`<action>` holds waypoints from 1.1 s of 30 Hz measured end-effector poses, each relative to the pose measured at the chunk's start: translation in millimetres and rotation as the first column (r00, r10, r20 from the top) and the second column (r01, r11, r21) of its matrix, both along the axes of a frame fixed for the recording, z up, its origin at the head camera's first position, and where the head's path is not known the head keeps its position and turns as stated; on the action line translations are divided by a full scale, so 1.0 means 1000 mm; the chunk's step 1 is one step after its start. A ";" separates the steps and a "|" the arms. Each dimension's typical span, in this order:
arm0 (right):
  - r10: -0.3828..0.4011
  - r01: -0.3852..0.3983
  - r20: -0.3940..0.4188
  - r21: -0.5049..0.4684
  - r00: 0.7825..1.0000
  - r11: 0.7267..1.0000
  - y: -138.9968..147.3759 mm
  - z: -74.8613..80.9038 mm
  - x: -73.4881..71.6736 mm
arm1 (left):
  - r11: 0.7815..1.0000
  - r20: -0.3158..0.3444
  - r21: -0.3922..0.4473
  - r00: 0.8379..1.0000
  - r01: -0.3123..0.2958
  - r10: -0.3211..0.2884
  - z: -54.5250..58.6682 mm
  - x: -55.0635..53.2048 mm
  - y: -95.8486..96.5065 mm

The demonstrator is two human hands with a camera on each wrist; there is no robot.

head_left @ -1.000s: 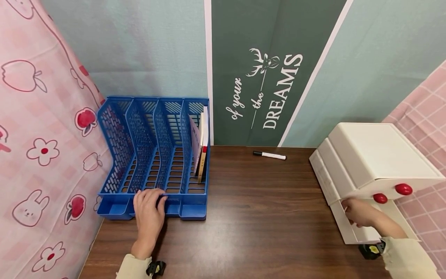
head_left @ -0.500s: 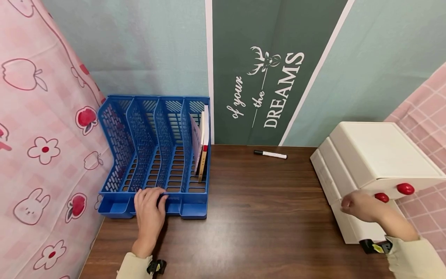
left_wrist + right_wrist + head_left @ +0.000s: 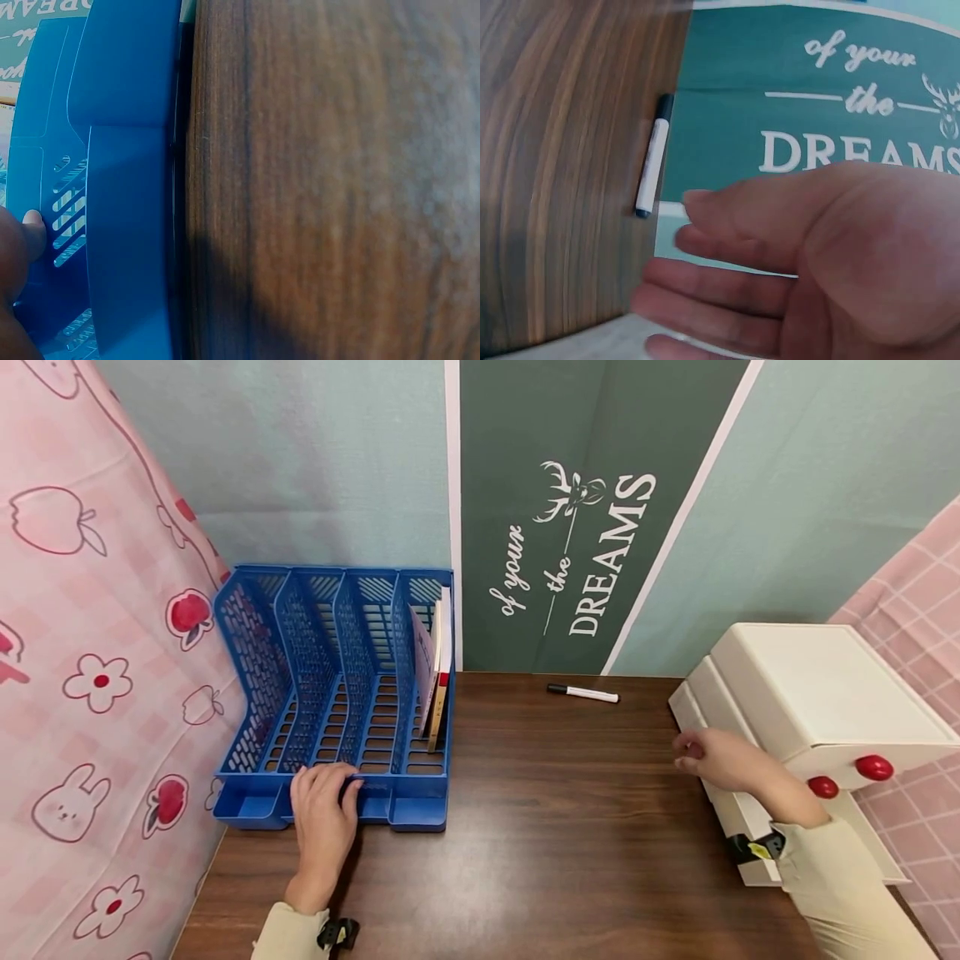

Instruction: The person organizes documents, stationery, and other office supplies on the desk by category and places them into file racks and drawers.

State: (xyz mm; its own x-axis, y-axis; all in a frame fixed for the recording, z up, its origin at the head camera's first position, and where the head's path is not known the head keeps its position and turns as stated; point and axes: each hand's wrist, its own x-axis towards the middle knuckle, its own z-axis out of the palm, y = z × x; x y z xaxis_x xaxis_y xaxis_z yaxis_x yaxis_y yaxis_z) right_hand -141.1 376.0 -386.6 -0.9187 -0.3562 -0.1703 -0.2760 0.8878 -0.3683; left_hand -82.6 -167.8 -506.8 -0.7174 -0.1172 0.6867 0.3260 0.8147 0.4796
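Observation:
At left in the head view stands a blue file rack [image 3: 337,693] with upright dividers. My left hand [image 3: 324,810] grips its front edge, fingers over the top; in the left wrist view the thumb [image 3: 33,229] touches the front panel. My right hand [image 3: 723,760] is in the air beside the white drawer unit [image 3: 862,685], holding nothing, its fingers loosely bent in the right wrist view. A marker [image 3: 581,693] with a black cap lies on the table near the wall, apart from the hand. The lower drawer [image 3: 862,835] of the unit is pulled out.
Several thin books [image 3: 433,681] stand in the rack's rightmost slot. Small blue trays [image 3: 417,811] run along the rack's front. Red knobs [image 3: 874,767] stick out from the drawer fronts. A patterned pink cloth [image 3: 90,710] hangs at the left, and the wooden table [image 3: 555,827] lies between.
My right hand has come up out of the open lower drawer and moved left past the unit's side. The left hand has stayed on the rack.

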 end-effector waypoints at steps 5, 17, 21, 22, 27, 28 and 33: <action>-0.001 0.001 -0.076 0.004 0.997 1.000 -0.015 -0.005 -0.015 | 1.000 0.005 -0.002 1.000 -0.001 0.001 0.000 0.000 0.000; -0.040 0.038 -0.172 -0.017 0.984 0.999 -0.043 -0.021 -0.053 | 1.000 -0.006 0.003 1.000 0.005 -0.005 0.001 0.000 0.001; -0.062 0.059 -0.202 -0.021 0.977 0.998 -0.051 -0.031 -0.066 | 1.000 -0.003 0.005 1.000 0.004 -0.004 -0.001 0.000 0.001; -0.066 0.062 -0.207 -0.021 0.976 0.998 -0.053 -0.034 -0.069 | 1.000 -0.002 0.004 1.000 0.005 -0.005 -0.001 0.000 0.001; -0.068 0.064 -0.214 -0.023 0.974 0.998 -0.063 -0.046 -0.083 | 1.000 -0.009 0.004 1.000 0.005 -0.005 -0.002 -0.001 0.000; -0.062 0.059 -0.217 -0.021 0.974 0.998 -0.065 -0.049 -0.086 | 1.000 -0.012 0.005 1.000 0.004 -0.004 -0.003 -0.001 0.000; -0.053 0.054 -0.196 0.004 0.979 0.999 -0.076 -0.066 -0.103 | 1.000 -0.011 0.007 1.000 0.002 -0.001 -0.003 -0.001 0.001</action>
